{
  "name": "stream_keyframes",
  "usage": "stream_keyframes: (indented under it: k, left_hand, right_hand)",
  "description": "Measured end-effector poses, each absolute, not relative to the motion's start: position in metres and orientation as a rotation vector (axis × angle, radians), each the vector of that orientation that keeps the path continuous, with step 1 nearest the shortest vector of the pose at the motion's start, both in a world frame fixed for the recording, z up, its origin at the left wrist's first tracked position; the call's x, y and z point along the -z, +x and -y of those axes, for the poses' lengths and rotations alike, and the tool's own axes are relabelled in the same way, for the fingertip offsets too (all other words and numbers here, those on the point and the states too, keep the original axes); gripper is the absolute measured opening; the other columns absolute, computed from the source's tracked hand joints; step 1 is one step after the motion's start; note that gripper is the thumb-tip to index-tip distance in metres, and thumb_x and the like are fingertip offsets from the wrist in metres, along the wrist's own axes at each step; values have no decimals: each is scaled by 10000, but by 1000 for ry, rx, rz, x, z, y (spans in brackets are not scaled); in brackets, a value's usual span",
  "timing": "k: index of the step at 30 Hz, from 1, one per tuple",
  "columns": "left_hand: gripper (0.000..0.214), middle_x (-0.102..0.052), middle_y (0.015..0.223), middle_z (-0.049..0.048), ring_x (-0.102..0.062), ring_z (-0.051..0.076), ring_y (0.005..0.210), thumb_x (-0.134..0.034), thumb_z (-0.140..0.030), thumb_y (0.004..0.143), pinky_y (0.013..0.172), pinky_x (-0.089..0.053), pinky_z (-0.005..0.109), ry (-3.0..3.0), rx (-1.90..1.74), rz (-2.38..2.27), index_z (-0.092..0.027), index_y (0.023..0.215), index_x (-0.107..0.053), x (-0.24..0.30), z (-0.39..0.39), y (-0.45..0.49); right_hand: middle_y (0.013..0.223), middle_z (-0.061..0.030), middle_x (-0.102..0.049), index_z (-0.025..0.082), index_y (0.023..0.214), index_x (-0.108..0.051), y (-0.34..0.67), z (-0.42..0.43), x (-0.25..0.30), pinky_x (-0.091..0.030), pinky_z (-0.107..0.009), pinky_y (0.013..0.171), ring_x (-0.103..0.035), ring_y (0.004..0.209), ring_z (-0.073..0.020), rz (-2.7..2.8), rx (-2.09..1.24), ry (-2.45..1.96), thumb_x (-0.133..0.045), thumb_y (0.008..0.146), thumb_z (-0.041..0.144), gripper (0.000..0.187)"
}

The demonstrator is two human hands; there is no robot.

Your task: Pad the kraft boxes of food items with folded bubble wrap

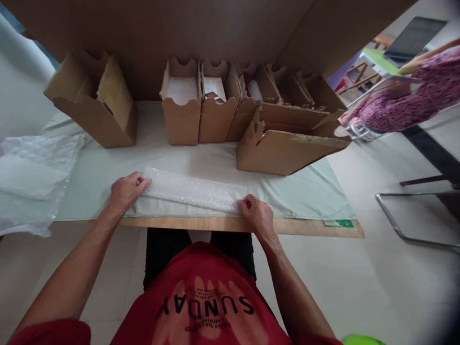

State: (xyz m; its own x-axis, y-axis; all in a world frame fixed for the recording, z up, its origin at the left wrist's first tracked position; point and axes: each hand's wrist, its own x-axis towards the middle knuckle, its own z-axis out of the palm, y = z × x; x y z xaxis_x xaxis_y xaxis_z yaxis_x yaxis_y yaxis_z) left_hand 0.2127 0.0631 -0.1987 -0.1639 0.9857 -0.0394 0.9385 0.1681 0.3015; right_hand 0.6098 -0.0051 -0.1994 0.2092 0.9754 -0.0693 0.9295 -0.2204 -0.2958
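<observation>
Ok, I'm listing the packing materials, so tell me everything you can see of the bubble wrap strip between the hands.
The bubble wrap strip is a long, narrow piece of clear, whitish plastic with small bubbles all over. It lies flat and stretched out on the pale cloth near the table's front edge, slanting slightly, its right end closer to the person. The left hand grips its left end, the right hand its right end.

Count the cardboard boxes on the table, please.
7 cardboard boxes visible: one alone at the left, five in a back row (two upright, one leaning, two partly hidden at the right), and one large box tipped in front. More may hide behind it.
</observation>
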Motion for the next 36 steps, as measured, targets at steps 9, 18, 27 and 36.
stream_keyframes:
  k: [9,18,27,36]
  left_hand:
    - [257,-737,806,32,-665,240,797,-586,-484,837,640,-388,297,1855,-198,-2258,-247,780,-668,194,-70,218]
    - [376,-720,1083,137,-659,355,1053,-618,-431,867,869,-508,436,1942,-282,-2344,-188,1151,-661,195,-59,220]
    - [405,-460,1592,141,-343,365,1511,-511,-326,990,1230,-239,614,2482,-396,-1500,-219,1368,-611,196,-18,358]
    - [563,-309,1675,156,-197,376,1575,-480,-442,1020,1213,-43,742,2522,-231,-1492,-269,1552,-422,228,-4,376]
  right_hand:
    - [689,-41,-701,218,732,-656,619,2,200,-232,-287,561,-573,597,-173,1825,-364,-2367,-601,894,405,253]
    - [732,-28,-727,224,988,-640,618,4,201,-272,-290,583,-657,679,-216,1741,-428,-2333,-612,902,392,191]
    - [734,-16,-718,207,1109,-586,616,7,202,-258,-287,590,-659,690,-227,1731,-415,-2337,-611,911,363,254]
    - [1095,-132,-738,193,1096,-685,588,7,193,-401,-372,855,-654,988,-264,2011,-63,-1911,-476,997,259,240]
